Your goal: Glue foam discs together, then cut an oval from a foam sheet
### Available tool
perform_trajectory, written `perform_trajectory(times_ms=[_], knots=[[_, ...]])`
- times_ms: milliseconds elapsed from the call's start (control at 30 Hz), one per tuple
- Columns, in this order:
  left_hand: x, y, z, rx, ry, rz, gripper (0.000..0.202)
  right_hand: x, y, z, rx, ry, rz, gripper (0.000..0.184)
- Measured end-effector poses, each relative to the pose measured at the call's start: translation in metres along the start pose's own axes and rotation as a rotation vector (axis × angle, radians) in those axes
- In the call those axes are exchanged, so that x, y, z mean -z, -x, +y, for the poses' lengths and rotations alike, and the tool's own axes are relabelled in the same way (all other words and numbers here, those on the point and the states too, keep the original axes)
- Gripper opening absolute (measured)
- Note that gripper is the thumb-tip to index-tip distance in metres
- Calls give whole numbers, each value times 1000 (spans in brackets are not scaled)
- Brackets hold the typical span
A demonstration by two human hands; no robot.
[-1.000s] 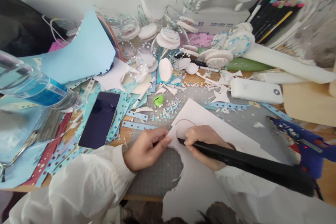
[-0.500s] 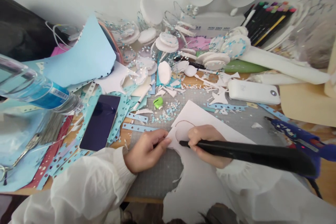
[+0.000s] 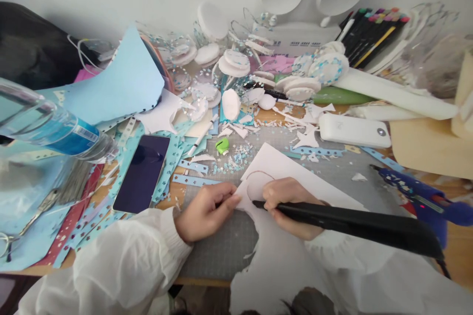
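My left hand point(image 3: 212, 209) pinches the left edge of a thick white sheet point(image 3: 281, 160) between thumb and fingers. In my right hand point(image 3: 291, 204) is a long black pen-shaped tool point(image 3: 354, 224), with a cord at its rear end. Its tip rests on the sheet, at the lower end of a curved brownish line that forms part of a round outline. The sheet lies partly on a grey cutting mat point(image 3: 218, 258); its ragged lower part hangs toward my lap.
White scraps and a green gadget point(image 3: 222, 146) lie beyond the sheet. A phone point(image 3: 142, 172) and water bottle point(image 3: 55, 125) are on the left. To the right are a white power bank point(image 3: 353, 130) and blue glue gun point(image 3: 414, 187). White foam-like discs point(image 3: 234, 62) crowd the back.
The view has shifted slightly. The tool's rear end has swung a little toward me, while its tip stays at nearly the same spot on the line. My left hand keeps its place.
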State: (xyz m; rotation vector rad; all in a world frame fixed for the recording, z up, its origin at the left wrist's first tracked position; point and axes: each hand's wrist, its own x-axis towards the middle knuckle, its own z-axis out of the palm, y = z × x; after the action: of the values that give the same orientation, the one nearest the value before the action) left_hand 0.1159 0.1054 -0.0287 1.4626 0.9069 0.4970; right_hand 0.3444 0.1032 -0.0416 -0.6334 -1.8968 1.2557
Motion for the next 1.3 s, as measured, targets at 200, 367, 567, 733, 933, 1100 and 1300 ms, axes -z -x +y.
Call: perform_trajectory(times_ms=[200,367,567,733,933,1100,1300], knots=[[8,-8,9,88,198,-46,45,4,-3,-1,-87,-146,413,12],[1,2,14,51,478,-65,40,6,-15,-7,-19,-187,744,15],[-19,12,12,170,612,-179,86,2,-23,-18,35,-125,911,19],[-30,3,32,116,478,-140,60,-6,-27,-38,75,-57,925,22],[-23,-3,50,29,318,-58,41,-9,-28,-64,15,95,859,22],[15,1,46,78,170,-184,35,11,-12,-73,-68,243,704,23],[34,-6,25,188,102,-261,32,0,-1,-41,-190,54,502,19]])
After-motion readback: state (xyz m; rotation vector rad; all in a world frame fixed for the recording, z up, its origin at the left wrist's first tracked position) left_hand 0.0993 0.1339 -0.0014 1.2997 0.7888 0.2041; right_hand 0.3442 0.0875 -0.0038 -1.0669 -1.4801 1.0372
